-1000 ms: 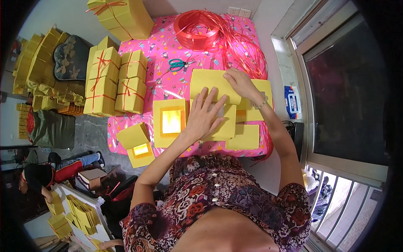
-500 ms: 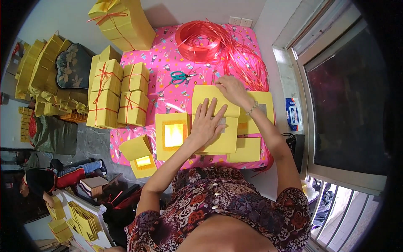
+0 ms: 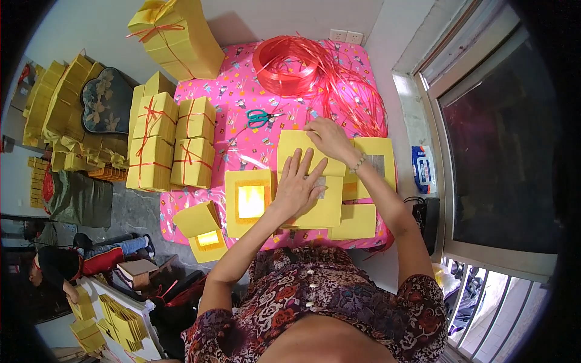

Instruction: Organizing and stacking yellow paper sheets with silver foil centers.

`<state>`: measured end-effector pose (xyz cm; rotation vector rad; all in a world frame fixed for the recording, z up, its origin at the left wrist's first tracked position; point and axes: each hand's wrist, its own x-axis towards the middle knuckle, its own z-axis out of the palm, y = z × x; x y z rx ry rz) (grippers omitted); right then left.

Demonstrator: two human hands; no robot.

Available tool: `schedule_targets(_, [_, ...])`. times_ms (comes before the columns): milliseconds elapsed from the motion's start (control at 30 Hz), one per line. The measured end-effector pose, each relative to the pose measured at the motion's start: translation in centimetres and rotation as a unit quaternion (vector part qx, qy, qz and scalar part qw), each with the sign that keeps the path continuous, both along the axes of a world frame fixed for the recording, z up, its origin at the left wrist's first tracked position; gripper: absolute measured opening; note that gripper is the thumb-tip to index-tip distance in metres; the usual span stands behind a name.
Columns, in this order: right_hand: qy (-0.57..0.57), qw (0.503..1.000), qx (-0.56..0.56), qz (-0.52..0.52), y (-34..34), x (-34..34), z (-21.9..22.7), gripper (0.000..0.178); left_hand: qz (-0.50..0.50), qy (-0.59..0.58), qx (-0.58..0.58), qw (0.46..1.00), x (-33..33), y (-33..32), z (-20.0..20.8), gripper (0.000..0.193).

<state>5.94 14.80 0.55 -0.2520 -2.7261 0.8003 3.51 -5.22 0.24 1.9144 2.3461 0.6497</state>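
Note:
A sheet of yellow paper (image 3: 324,209) lies in front of me on the table, its far part (image 3: 293,140) folded over toward me. My left hand (image 3: 299,186) rests flat across it with the fingers spread, partly covering a silvery square on the paper. At the fold's far edge, the bent fingers of my right hand (image 3: 331,138) close on the paper; the thumb is mostly hidden. Another yellow sheet with a shiny gold square (image 3: 251,201) lies left of my left hand. Beneath and beside my right forearm is more yellow paper (image 3: 375,148), also with a silvery square.
Teal-handled scissors (image 3: 258,118) and a coil of red plastic ribbon (image 3: 284,69) lie farther back on the pink patterned table (image 3: 233,112). Tied yellow paper bundles (image 3: 154,139) stand at left. A folded yellow paper (image 3: 200,221) sits at the near left edge. Another person (image 3: 72,266) is at lower left.
My right hand has shifted slightly left and nearer along the far edge of the folded paper. My left hand stays flat on it. The whole view has shifted slightly.

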Motion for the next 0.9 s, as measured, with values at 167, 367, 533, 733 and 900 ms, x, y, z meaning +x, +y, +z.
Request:
schedule_targets(167, [-0.019, 1.000, -0.004, -0.001, -0.02, -0.19, 0.40, 0.019, -0.005, -0.002, -0.009, 1.000, -0.23, -0.03, -0.09, 0.066])
schedule_targets(367, [0.044, 0.999, -0.014, -0.013, 0.06, -0.20, -0.25, 0.018, -0.004, 0.002, -0.014, 1.000, -0.09, 0.04, -0.01, 0.068])
schedule_targets(533, [-0.022, 1.000, -0.017, -0.001, 0.02, -0.09, 0.27, 0.018, -0.003, -0.005, -0.008, 1.000, 0.01, -0.01, -0.16, 0.068])
schedule_targets(733, [0.014, 1.000, -0.013, -0.008, -0.25, -0.01, 0.04, 0.019, -0.001, -0.010, -0.010, 1.000, 0.18, -0.04, -0.43, 0.066])
schedule_targets(900, [-0.035, 0.999, -0.016, -0.017, -0.21, -0.05, 0.24, 0.020, 0.000, -0.009, -0.018, 1.000, 0.12, 0.16, -0.79, 0.069])
